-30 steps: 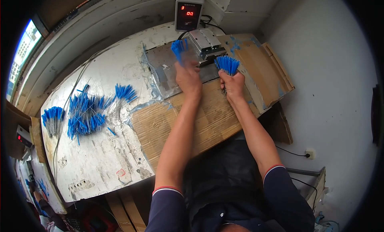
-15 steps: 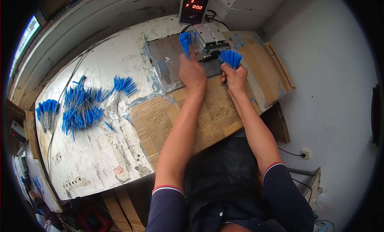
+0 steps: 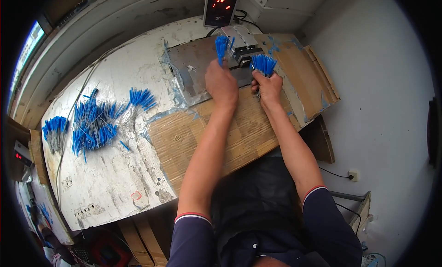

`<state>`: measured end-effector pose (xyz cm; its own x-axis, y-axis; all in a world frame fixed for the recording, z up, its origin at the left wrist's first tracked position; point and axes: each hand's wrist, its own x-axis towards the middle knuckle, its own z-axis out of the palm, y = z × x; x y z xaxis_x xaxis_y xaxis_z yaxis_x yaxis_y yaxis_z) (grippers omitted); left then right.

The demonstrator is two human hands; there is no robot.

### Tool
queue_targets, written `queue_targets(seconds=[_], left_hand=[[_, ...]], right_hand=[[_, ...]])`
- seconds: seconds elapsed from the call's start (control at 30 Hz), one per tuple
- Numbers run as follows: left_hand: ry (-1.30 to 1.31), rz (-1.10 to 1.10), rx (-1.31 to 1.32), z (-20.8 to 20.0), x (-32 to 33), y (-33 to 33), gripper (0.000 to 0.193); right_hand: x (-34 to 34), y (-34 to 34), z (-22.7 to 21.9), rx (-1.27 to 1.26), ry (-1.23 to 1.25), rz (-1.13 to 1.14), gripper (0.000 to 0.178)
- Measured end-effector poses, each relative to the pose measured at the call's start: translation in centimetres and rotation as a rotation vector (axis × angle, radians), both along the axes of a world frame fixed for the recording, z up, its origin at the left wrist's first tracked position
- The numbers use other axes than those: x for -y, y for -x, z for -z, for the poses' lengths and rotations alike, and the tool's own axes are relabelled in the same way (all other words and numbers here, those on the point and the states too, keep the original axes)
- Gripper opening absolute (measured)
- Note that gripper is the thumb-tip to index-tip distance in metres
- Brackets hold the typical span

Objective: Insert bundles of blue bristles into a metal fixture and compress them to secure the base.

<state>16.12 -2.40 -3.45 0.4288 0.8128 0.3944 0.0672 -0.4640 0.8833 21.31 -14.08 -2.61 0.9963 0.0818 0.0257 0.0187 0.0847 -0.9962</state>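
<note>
My left hand (image 3: 222, 83) is closed round a small bunch of blue-sleeved wires (image 3: 221, 45), its blue ends pointing away from me. One blue piece (image 3: 232, 41) stands a little apart, at the left side of a small metal machine (image 3: 247, 54). Just in front of that machine, my right hand (image 3: 269, 86) grips a thicker bundle of blue-sleeved wires (image 3: 264, 64). Blue ends fan out above the thumb, and thin metal leads show below the fist. Both sets of fingertips are partly hidden.
A loose heap of blue-sleeved wires (image 3: 94, 124) lies on the worn white table (image 3: 115, 179), with smaller bunches (image 3: 55, 131) (image 3: 142, 99) beside it. Cardboard (image 3: 198, 143) covers the front edge. A display box with red digits (image 3: 221, 9) stands behind the machine.
My left hand's small bunch has shifted slightly right, closer to the machine. The right hand with its bundle has moved slightly left and away from me. The red digits on the display have changed.
</note>
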Motion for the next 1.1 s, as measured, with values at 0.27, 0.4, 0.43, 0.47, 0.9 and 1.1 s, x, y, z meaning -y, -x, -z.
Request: queue_targets(seconds=[0.27, 0.4, 0.43, 0.47, 0.9, 1.1], left_hand=[[-0.397, 0.157, -0.158, 0.6, 0.3, 0.2, 0.008], [-0.388, 0.159, -0.221, 0.5, 0.3, 0.2, 0.006], [-0.410, 0.169, -0.225, 0.5, 0.3, 0.2, 0.005], [-0.432, 0.180, -0.230, 0.5, 0.3, 0.2, 0.005], [-0.602, 0.178, -0.258, 0.4, 0.5, 0.7, 0.008], [-0.499, 0.150, -0.345, 0.6, 0.3, 0.5, 0.011]], right_hand=[[1.1, 0.4, -0.9, -0.099, -0.107, -0.065, 0.013], [1.6, 0.0, -0.9, -0.129, -0.132, -0.057, 0.013], [1.8, -0.1, -0.9, -0.147, -0.126, -0.068, 0.012], [2.0, -0.2, -0.9, -0.146, -0.126, -0.069, 0.012], [3.0, 0.1, -2.0, -0.167, -0.040, -0.183, 0.011], [2.5, 0.1, -1.6, -0.094, 0.011, -0.142, 0.015]])
